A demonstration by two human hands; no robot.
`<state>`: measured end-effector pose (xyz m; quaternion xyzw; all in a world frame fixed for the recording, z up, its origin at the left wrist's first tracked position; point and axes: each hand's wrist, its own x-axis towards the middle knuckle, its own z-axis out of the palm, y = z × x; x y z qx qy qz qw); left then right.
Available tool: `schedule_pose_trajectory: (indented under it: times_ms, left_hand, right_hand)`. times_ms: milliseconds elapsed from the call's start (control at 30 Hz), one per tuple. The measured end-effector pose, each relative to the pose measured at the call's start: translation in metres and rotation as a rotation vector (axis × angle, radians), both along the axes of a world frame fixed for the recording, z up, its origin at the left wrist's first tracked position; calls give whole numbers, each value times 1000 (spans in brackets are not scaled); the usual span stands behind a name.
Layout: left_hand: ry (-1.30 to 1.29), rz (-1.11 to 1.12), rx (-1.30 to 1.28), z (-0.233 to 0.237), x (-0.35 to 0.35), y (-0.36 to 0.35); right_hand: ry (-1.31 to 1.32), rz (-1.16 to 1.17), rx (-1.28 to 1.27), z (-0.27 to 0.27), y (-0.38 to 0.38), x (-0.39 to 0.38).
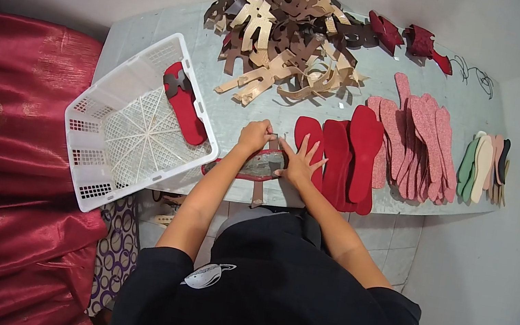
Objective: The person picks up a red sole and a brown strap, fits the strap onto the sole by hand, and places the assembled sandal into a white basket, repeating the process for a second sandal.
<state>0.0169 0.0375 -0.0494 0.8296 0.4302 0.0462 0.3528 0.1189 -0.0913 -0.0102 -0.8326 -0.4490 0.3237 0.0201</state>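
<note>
On the table edge in front of me lies a red-edged shoe sole [259,167], its greyish underside facing up. A brown strap [258,195] crosses beneath it, with one end sticking out toward me and the other at the far edge. My left hand [255,137] is closed, its fingertips pinched at the strap's far end. My right hand [301,165] rests against the sole's right end with its fingers spread. Close beside that hand are several red insoles [364,146], one partly behind its fingers.
To the left, a white plastic basket [155,184] holds a red sole with a dark strap [187,111]. Cut brown and beige straps [281,41] are heaped at the back. Pink speckled soles [423,143] and mixed-colour soles [481,167] stand to the right. A red curtain [4,152] hangs left.
</note>
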Motion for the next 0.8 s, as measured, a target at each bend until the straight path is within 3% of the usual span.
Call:
schedule_pose_trajectory:
  times_ms: [433, 533, 800]
  left_hand:
    - [-88, 58, -7, -13, -1, 1]
    - [-140, 73, -95, -10, -2, 1]
    - [-260, -26, -30, 4, -5, -5]
  right_hand:
    - [-65, 157, 86, -6, -6, 2]
    - [-88, 155, 78, -6, -8, 2]
    - [11, 7, 8, -4, -2, 2]
